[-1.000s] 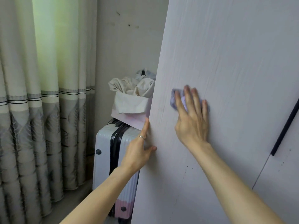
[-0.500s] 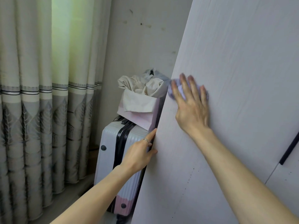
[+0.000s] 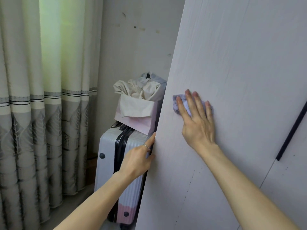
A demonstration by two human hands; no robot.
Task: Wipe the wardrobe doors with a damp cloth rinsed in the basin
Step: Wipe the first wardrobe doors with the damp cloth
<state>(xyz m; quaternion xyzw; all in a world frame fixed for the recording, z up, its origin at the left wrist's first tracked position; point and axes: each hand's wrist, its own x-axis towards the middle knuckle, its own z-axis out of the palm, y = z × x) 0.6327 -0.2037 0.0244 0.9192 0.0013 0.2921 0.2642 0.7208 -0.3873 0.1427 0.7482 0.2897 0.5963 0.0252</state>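
The pale wood-grain wardrobe door point(image 3: 232, 63) stands open and fills the right half of the view. My right hand point(image 3: 197, 125) lies flat on it with straight, spread fingers and presses a crumpled lilac cloth point(image 3: 184, 105) against the panel, a little in from the door's left edge. Lower down, my left hand point(image 3: 136, 161) grips that left edge: the thumb is on the front face, the ringed index finger lies along the edge, and the other fingers are hidden behind the door. No basin is in view.
A long dark handle point(image 3: 292, 130) runs down the door at the far right. Behind the door's edge stands a pale blue suitcase point(image 3: 108, 163) carrying a pink paper bag point(image 3: 132, 113) stuffed with cloth. Grey patterned curtains point(image 3: 33, 113) hang on the left beside a stained wall point(image 3: 132, 47).
My right hand slid the cloth left to the door's edge, then back right and slightly down. My left hand kept its hold on the edge.
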